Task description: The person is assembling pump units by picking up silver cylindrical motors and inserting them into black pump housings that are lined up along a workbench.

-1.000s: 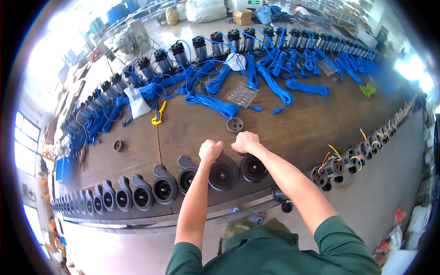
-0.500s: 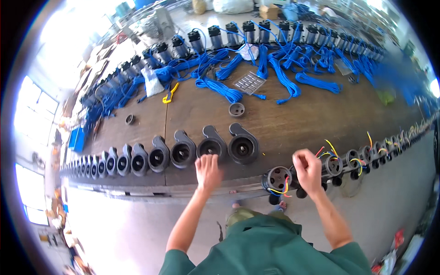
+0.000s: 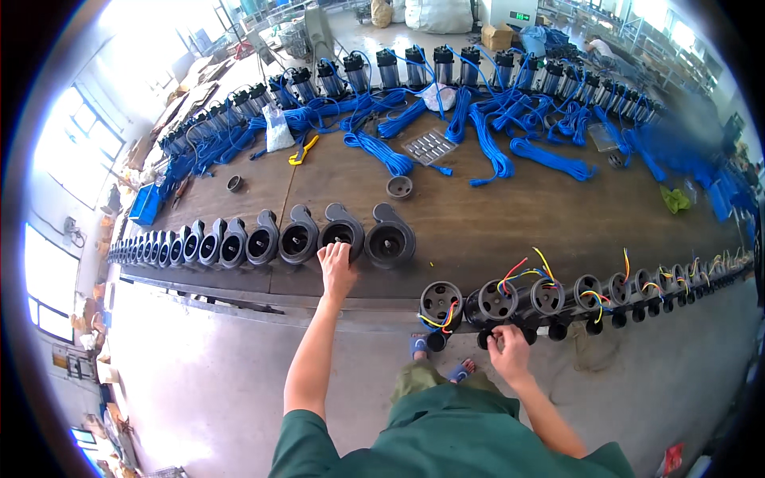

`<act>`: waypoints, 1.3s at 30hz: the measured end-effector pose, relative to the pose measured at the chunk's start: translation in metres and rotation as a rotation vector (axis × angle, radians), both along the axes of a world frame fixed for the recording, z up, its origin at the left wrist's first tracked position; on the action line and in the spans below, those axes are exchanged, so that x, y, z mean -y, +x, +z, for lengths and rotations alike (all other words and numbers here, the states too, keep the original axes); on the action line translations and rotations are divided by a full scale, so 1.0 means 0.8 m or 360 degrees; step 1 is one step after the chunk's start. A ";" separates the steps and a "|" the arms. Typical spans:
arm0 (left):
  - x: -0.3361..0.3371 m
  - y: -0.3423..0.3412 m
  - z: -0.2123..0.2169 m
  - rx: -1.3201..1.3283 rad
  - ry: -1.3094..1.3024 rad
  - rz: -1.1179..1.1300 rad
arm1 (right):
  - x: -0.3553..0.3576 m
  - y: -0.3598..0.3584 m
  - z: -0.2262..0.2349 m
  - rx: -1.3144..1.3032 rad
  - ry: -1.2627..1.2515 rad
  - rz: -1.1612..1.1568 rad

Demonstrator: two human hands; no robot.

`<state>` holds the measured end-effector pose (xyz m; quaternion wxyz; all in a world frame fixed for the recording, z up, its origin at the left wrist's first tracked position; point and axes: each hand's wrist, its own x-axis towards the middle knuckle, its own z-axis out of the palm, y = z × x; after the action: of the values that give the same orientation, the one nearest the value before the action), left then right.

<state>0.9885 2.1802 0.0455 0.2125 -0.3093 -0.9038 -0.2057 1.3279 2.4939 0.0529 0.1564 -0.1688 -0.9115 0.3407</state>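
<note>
Along the table's near left edge runs a row of dark snail-shaped pump casings (image 3: 388, 243), each with a round hollow and a small metal stub inside. My left hand (image 3: 339, 271) is at the lower rim of the second casing from the row's right end, fingers closed together; whatever they hold is hidden. Toward the right, round motor housings (image 3: 441, 303) with red, blue and yellow wires line the table edge, black round fittings below them. My right hand (image 3: 510, 353) pinches one black round fitting (image 3: 485, 339) beneath the second housing.
Farther back lie bundled blue cables (image 3: 550, 158) before a curved row of metal pump motors (image 3: 443, 68). A tray of small metal parts (image 3: 430, 146), a loose grey ring (image 3: 399, 187), a yellow-handled tool (image 3: 304, 150) and a blue bin (image 3: 145, 205) are on the tabletop.
My right hand has come down and inward from beside the wired housings to a black fitting. My left hand stays by the same casing. The whole view has shifted slightly.
</note>
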 end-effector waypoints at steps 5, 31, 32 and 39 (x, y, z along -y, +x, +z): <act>-0.035 0.094 -0.001 -0.0050 0.0209 0.0265 | -0.010 0.009 -0.050 0.0189 0.0694 0.0383; -0.211 0.141 0.043 0.0548 -0.0489 -0.0525 | -0.050 -0.158 0.020 -0.0080 0.0545 0.0045; -0.209 0.120 0.037 0.0251 -0.0283 -0.0410 | -0.048 -0.175 0.033 0.0002 0.0548 0.0026; -0.333 -0.037 0.053 0.1224 -0.0327 -0.0031 | -0.151 -0.338 0.082 0.0977 0.0373 0.0218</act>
<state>0.9592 2.4464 0.0875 -0.1753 -0.2380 -0.9304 -0.2169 1.0574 2.6144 0.1183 -0.1305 -0.1827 -0.9583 0.1766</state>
